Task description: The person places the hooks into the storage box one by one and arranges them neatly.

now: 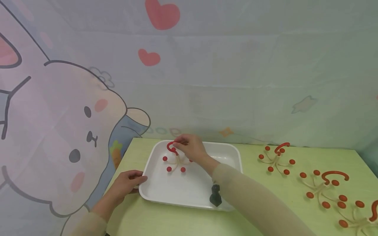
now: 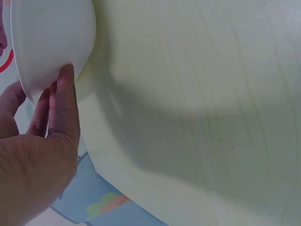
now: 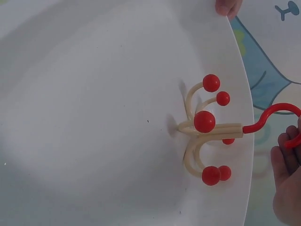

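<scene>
In the head view, my right hand (image 1: 192, 148) pinches the red hook of a hanger (image 1: 178, 160) over the far left part of a white tray (image 1: 180, 191). The hanger has a cream stem and several curved cream arms ending in red balls (image 3: 211, 83). Its hook is upward, with the arms spread below, close over the tray floor. My left hand (image 1: 126, 184) grips the tray's left rim, thumb on top. From the left wrist view, the fingers (image 2: 63, 106) press the outside wall of the tray (image 2: 54, 37).
To the right of the tray, a small hanger (image 1: 276, 160), a larger one (image 1: 320, 187) and a partly cut-off one (image 1: 361, 223) stand on the pale green table (image 1: 165, 221). A printed cloth (image 1: 218, 75) with a cartoon rabbit hangs behind the table.
</scene>
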`<move>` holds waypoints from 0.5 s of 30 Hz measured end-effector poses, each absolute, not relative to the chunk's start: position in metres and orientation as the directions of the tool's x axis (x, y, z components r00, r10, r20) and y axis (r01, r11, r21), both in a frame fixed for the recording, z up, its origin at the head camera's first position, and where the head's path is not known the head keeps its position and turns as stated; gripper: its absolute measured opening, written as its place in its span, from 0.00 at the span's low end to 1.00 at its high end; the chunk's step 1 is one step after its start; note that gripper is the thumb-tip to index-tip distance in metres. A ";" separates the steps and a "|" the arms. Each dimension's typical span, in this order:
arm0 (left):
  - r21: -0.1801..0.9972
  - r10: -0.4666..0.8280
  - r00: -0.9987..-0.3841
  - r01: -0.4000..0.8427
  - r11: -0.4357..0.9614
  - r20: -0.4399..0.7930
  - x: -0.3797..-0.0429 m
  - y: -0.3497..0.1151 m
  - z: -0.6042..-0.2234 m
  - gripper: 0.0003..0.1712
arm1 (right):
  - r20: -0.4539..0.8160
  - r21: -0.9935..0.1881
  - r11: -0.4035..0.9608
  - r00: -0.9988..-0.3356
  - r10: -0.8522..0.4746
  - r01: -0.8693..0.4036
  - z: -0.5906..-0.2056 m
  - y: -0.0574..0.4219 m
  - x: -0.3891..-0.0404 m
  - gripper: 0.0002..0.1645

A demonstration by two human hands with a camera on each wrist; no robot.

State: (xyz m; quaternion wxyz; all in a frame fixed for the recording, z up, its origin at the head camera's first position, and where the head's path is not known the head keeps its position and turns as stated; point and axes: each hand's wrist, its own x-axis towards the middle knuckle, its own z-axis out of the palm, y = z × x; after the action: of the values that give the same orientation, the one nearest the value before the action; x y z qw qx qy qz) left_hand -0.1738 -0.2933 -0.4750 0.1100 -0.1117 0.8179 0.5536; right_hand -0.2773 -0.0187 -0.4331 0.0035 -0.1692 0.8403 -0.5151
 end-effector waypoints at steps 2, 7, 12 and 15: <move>0.878 -0.064 -0.950 -0.307 0.366 -0.305 -0.174 -0.293 -0.476 0.22 | 0.167 -0.868 0.412 -0.944 -0.285 -0.278 -0.434 -0.019 -0.277 0.11; 0.873 -0.073 -0.947 -0.316 0.371 -0.312 -0.176 -0.294 -0.479 0.22 | 0.167 -0.877 0.395 -0.945 -0.280 -0.272 -0.435 -0.017 -0.279 0.11; 0.875 -0.074 -0.949 -0.310 0.371 -0.305 -0.176 -0.294 -0.480 0.23 | 0.163 -0.880 0.392 -0.944 -0.286 -0.270 -0.437 -0.016 -0.280 0.12; 0.877 -0.068 -0.952 -0.303 0.373 -0.300 -0.176 -0.295 -0.480 0.23 | 0.145 -0.879 0.401 -0.945 -0.292 -0.258 -0.437 -0.015 -0.281 0.15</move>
State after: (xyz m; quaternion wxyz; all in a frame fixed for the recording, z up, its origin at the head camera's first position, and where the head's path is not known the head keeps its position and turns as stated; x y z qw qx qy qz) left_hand -0.1764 -0.2946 -0.4799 0.1071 -0.1127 0.8215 0.5486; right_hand -0.2807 -0.0153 -0.4366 0.0162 -0.1644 0.8369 -0.5218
